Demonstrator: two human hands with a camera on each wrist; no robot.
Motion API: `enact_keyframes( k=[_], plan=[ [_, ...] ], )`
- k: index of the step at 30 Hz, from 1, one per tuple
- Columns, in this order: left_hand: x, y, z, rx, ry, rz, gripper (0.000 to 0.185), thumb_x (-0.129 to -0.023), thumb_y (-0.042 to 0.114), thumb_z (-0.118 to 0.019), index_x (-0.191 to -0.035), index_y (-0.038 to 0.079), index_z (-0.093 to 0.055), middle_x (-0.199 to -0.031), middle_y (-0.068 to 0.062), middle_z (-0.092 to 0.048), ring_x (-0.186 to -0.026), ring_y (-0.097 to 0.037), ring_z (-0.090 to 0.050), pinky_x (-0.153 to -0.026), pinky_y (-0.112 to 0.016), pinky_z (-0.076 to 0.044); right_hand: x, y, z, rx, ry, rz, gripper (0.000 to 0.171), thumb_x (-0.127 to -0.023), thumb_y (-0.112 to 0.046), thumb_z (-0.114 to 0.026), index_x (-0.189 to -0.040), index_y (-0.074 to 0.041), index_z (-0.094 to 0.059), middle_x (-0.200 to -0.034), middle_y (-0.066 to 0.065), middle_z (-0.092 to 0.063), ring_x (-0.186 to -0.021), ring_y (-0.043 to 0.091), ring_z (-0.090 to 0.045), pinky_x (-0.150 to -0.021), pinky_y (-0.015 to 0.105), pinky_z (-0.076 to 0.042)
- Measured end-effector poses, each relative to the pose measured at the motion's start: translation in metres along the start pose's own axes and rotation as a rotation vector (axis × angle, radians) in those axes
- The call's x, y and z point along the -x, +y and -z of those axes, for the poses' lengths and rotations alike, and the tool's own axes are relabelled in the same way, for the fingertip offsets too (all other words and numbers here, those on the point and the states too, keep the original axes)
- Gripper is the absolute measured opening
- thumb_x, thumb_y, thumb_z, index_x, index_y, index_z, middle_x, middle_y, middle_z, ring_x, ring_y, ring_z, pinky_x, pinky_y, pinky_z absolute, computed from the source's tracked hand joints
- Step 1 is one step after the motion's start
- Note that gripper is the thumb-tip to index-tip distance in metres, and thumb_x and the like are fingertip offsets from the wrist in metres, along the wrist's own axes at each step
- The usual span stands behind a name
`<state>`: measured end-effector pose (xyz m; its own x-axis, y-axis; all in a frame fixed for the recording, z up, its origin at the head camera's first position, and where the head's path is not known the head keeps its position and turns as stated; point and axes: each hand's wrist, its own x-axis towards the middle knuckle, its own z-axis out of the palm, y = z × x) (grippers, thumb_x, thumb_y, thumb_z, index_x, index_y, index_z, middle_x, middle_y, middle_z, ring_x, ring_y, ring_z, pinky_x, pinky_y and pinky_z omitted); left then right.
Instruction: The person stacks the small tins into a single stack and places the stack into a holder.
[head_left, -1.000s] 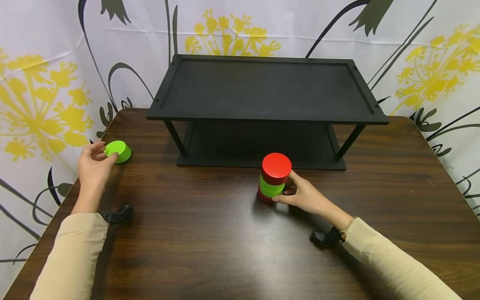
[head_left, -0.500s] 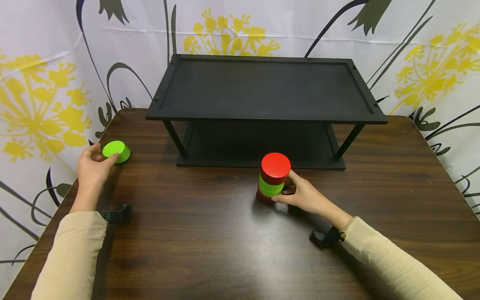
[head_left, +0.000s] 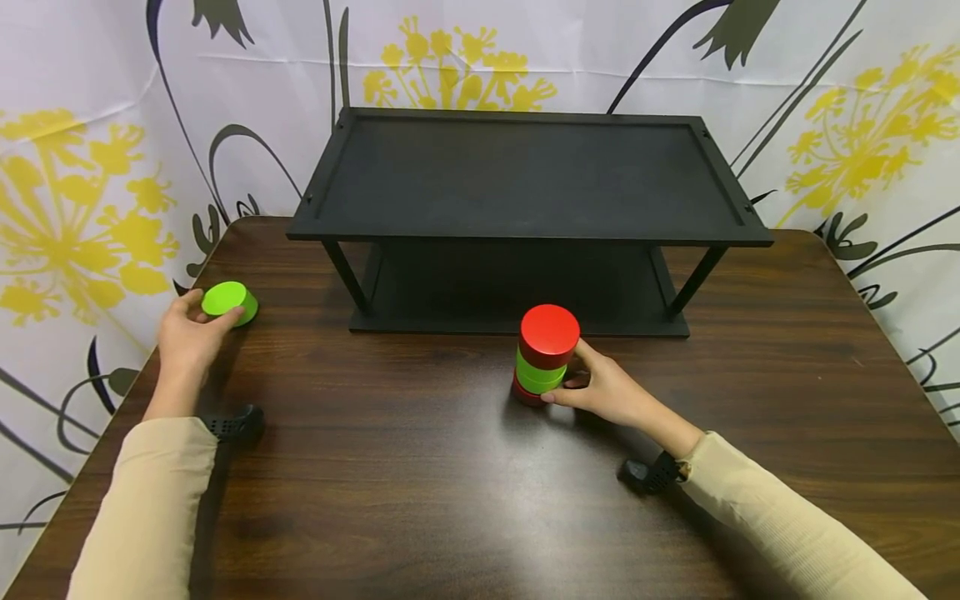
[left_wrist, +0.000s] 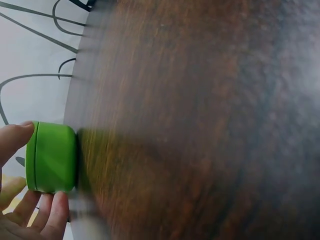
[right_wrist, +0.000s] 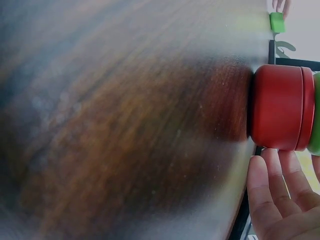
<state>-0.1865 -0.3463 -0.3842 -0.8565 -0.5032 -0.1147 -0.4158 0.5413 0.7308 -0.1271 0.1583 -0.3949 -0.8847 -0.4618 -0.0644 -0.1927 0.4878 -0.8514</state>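
At the table's left edge, my left hand (head_left: 187, 337) holds a small round green tin (head_left: 231, 303) between thumb and fingers. The left wrist view shows the green tin (left_wrist: 56, 157) with its lid seam, the thumb on one side and fingertips on the other. Right of the middle stands an upright stack of round tins (head_left: 542, 377): red at the bottom, green between, red on top. My right hand (head_left: 606, 387) grips the stack's right side low down, thumb in front and fingers behind. In the right wrist view the fingers lie against the lower red tin (right_wrist: 280, 107).
A black two-level shelf (head_left: 517, 175) stands at the back of the brown wooden table (head_left: 390, 467), just behind the stack. A patterned white cloth (head_left: 82, 50) hangs behind and along the sides. Each wrist wears a black camera strap.
The left fingers have settled closer around the green tin. The right hand and the stack stay in place; the whole head view shifts slightly left.
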Motion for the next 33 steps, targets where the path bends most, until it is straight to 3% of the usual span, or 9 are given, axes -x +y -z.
enact_keyframes(
  k=[4, 8, 14, 17, 20, 24, 28, 33],
  plan=[
    [-0.0011, -0.0002, -0.0007, -0.012, -0.009, -0.002, 0.077, -0.091, 0.034, -0.058, -0.151, 0.003, -0.021, -0.149, -0.023, -0.033, -0.12, -0.032, -0.039, -0.079, -0.016, -0.036, 0.0, -0.0001, -0.0003, 0.0, 0.0, -0.004, 0.065, -0.081, -0.017, -0.076, -0.135, -0.007, -0.041, -0.126, 0.015, -0.058, -0.112, 0.031, -0.059, -0.091, 0.038, -0.055],
    [-0.0005, -0.0005, -0.0031, -0.025, 0.009, -0.006, 0.077, -0.091, 0.033, -0.058, -0.151, 0.002, -0.022, -0.147, -0.023, -0.037, -0.111, -0.026, -0.042, -0.078, -0.017, -0.036, 0.0, 0.0004, -0.0007, 0.002, -0.003, -0.001, 0.064, -0.081, -0.017, -0.076, -0.135, -0.007, -0.042, -0.126, 0.016, -0.058, -0.111, 0.031, -0.059, -0.091, 0.039, -0.055],
    [-0.0024, -0.0012, -0.0025, -0.037, -0.007, -0.012, 0.078, -0.091, 0.033, -0.057, -0.15, -0.001, -0.02, -0.149, -0.027, -0.033, -0.124, -0.037, -0.04, -0.089, -0.035, -0.043, -0.0002, 0.0014, -0.0012, 0.002, -0.004, -0.005, 0.065, -0.081, -0.018, -0.076, -0.135, -0.007, -0.042, -0.126, 0.015, -0.058, -0.111, 0.03, -0.06, -0.091, 0.039, -0.055],
    [-0.0026, -0.0014, -0.0033, -0.044, -0.005, -0.024, 0.077, -0.09, 0.032, -0.059, -0.15, -0.002, -0.022, -0.146, -0.028, -0.036, -0.118, -0.034, -0.045, -0.081, -0.027, -0.043, -0.0002, 0.0015, -0.0011, 0.005, -0.004, -0.013, 0.065, -0.081, -0.018, -0.076, -0.135, -0.008, -0.042, -0.125, 0.015, -0.058, -0.111, 0.03, -0.06, -0.091, 0.039, -0.055],
    [-0.0026, -0.0015, -0.0044, -0.056, 0.003, -0.036, 0.076, -0.089, 0.03, -0.061, -0.149, -0.002, -0.025, -0.138, -0.027, -0.042, -0.099, -0.02, -0.047, -0.069, -0.016, -0.037, -0.0002, 0.0011, -0.0009, 0.008, -0.003, -0.017, 0.064, -0.081, -0.018, -0.076, -0.135, -0.008, -0.042, -0.125, 0.015, -0.058, -0.111, 0.03, -0.06, -0.091, 0.039, -0.055],
    [-0.0025, -0.0019, -0.005, -0.067, 0.016, -0.044, 0.075, -0.089, 0.029, -0.062, -0.148, -0.002, -0.028, -0.13, -0.023, -0.045, -0.088, -0.01, -0.042, -0.065, -0.014, -0.033, 0.0002, 0.0002, -0.0009, 0.006, -0.004, -0.015, 0.065, -0.081, -0.018, -0.076, -0.135, -0.007, -0.042, -0.126, 0.015, -0.057, -0.111, 0.031, -0.059, -0.091, 0.039, -0.055],
    [-0.0018, -0.0023, -0.0048, -0.06, 0.01, -0.037, 0.075, -0.089, 0.03, -0.062, -0.148, -0.002, -0.028, -0.138, -0.027, -0.039, -0.102, -0.023, -0.046, -0.068, -0.016, -0.033, 0.0006, -0.0003, -0.0012, -0.006, -0.005, -0.013, 0.065, -0.081, -0.017, -0.076, -0.136, -0.007, -0.041, -0.127, 0.015, -0.057, -0.112, 0.031, -0.059, -0.091, 0.039, -0.055],
    [-0.0005, -0.0018, -0.0042, -0.034, -0.006, -0.011, 0.077, -0.089, 0.033, -0.06, -0.149, -0.001, -0.024, -0.148, -0.026, -0.032, -0.124, -0.036, -0.04, -0.077, -0.023, -0.038, 0.0006, 0.0, -0.0015, -0.006, 0.001, -0.004, 0.065, -0.081, -0.016, -0.076, -0.135, -0.006, -0.042, -0.126, 0.016, -0.057, -0.112, 0.031, -0.059, -0.091, 0.04, -0.055]
  ],
)
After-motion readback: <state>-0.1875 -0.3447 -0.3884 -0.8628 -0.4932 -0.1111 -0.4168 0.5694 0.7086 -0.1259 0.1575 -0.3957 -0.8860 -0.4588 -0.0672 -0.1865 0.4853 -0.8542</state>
